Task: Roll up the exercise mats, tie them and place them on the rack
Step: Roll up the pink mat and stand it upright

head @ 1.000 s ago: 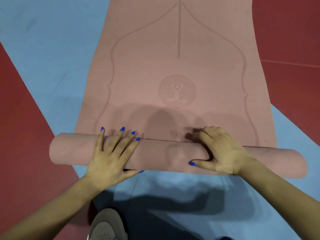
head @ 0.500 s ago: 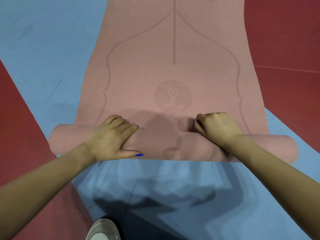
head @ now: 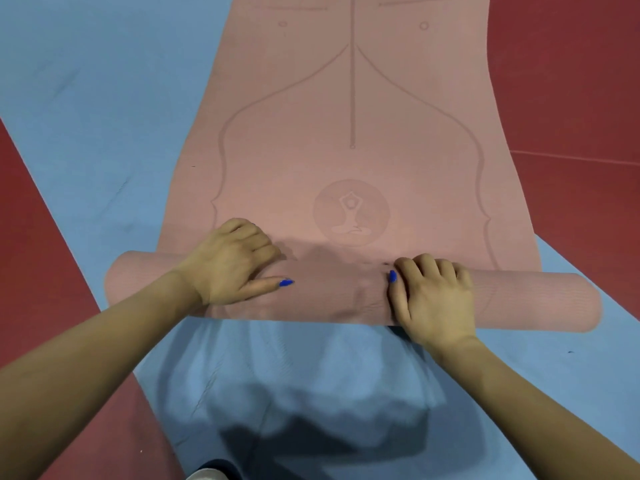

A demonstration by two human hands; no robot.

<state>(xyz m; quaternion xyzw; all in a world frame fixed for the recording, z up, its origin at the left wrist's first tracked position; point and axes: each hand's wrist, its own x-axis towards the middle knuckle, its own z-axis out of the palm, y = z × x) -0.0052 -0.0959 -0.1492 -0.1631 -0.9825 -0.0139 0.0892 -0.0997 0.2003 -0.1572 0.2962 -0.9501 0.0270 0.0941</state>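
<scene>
The left hand and right hand both curl their fingers over the rolled part of one pink exercise mat, gripping it beneath their palms. Beyond the knuckles most of the mat lies flat, so rolling looks barely begun; tying and racking remain. No tie or rack shows.

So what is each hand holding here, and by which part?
Both hold the pink mat's rolled part: the left hand left of its middle, the right hand right of it, fingers curled over the top of the roll.
</scene>
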